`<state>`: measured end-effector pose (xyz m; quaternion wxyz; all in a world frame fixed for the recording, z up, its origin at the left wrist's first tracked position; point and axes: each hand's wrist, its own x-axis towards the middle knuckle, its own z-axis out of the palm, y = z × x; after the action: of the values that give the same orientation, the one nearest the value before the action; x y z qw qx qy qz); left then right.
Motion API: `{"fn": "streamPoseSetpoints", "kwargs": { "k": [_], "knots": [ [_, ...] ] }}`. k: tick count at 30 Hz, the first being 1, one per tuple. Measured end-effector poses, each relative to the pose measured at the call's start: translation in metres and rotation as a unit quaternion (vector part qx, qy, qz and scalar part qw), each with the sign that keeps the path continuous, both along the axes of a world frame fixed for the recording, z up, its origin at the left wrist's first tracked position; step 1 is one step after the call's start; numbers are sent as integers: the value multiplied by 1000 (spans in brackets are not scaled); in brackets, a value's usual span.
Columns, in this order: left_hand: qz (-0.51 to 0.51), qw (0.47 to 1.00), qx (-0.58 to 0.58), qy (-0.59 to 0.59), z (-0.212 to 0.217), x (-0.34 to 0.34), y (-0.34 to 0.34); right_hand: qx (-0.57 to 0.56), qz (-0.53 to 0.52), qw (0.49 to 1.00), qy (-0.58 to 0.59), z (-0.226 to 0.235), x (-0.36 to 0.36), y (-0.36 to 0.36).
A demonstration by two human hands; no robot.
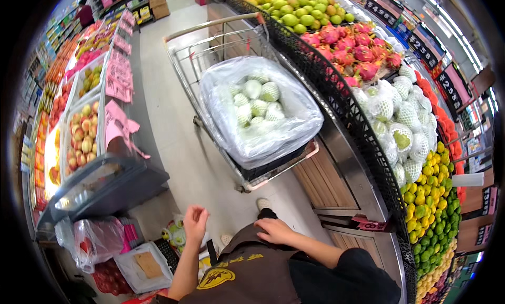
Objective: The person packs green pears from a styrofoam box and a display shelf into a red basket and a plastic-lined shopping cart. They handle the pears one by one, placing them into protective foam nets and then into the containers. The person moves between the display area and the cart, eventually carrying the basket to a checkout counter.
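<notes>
My left hand [195, 225] is raised over the floor left of my body, its fingers curled in and nothing visible in them. My right hand [275, 231] lies in front of my brown apron [247, 275], fingers extended and holding nothing. Ahead of both hands stands a metal cart [181, 75] with a dark crate [273, 166] on it. A clear plastic liner [221, 88] covers the crate's rim. Inside are several pale green round fruits [258, 107] in white foam nets. Neither hand touches the cart.
On the right, a black-edged display [342, 101] holds dragon fruit [363, 52], net-wrapped fruit [407, 114] and yellow citrus [426, 191]. At left are a peach bin [83, 135] and a grey rail [100, 185]. A white bin [167, 270] and plastic bags [97, 238] sit low at left.
</notes>
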<state>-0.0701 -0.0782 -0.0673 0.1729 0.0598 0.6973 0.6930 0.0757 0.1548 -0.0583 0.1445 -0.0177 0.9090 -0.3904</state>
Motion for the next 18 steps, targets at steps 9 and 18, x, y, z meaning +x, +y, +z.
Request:
{"fn": "streamPoseSetpoints", "kwargs": {
  "k": [9,18],
  "knots": [
    [-131,985,-23,106,76,-190,316,-38,-229,966,112,60,38,180],
    [-46,960,-261,-87,-75,-338,428,-127,-450,870,157,113,47,260]
  ]
}}
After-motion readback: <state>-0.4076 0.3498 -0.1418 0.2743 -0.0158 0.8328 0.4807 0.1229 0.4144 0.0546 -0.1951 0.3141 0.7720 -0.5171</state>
